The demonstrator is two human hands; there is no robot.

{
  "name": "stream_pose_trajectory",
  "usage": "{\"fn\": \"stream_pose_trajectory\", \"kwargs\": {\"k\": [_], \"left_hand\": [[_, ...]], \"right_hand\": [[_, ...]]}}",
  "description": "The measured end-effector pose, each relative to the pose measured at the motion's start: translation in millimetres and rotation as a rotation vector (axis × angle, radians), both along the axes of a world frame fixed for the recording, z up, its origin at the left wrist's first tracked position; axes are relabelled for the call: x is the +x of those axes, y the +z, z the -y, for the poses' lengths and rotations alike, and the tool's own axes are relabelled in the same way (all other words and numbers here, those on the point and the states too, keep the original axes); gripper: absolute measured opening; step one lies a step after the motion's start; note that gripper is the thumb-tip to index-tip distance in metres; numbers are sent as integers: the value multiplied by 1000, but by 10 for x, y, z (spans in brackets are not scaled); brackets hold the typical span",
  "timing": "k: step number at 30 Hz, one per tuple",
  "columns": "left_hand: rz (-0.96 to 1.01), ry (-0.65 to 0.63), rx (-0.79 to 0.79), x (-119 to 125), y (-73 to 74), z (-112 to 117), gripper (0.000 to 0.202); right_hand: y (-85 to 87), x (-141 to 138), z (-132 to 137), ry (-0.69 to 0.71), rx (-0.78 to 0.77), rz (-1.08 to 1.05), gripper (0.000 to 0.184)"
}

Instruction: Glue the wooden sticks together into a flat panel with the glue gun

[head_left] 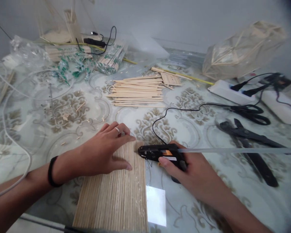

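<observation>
Head camera, from the left: a white cable (pixel 6 123) curves over the bench (pixel 196 132) and across the left forearm. Crumpled clear plastic (pixel 30 53) lies at the far left, with green-printed wrappers (pixel 75 68) to its right. Nearer, short stick offcuts (pixel 66 116) are scattered on the patterned surface.

The left hand (pixel 104 149), a black band (pixel 52 171) at its wrist and a ring on one finger, lies palm down with thumb and fingers parted. It rests on a panel (pixel 113 200) of thin sticks set side by side, which lies near the middle of the bench's near edge; it grips nothing that shows.

Beyond the panel, a wrapped bundle of sticks (pixel 113 58) sits at the far side, then a pile of loose sticks (pixel 138 90), with a small slatted piece (pixel 171 79) at its right end.

The right hand (pixel 191 171) is closed around a black glue gun (pixel 165 155). Its nozzle points left at the panel's far right part; whether it touches, I cannot tell. A translucent glue stick (pixel 232 150) extends right from the gun's back.

Far right stand a plastic-covered stick frame (pixel 244 48) and a white power strip (pixel 223 90); nearer lie black-handled tools (pixel 259 161).
</observation>
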State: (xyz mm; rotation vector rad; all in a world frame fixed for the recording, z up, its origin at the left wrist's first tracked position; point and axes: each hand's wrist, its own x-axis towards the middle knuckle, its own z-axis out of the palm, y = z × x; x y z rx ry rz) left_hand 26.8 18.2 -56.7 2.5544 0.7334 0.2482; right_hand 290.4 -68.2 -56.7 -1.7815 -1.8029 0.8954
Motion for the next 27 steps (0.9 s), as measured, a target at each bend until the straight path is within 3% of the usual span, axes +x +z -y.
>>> {"fn": "stream_pose_trajectory", "kwargs": {"k": [9,27], "left_hand": [[28,-9,6,-1,-4,-6,58],[30,-10,13,7,-12,-1,59]], "right_hand": [[6,-39,-5,-5,98,5,21],[9,-65,-7,-42,35,-6,24]]}}
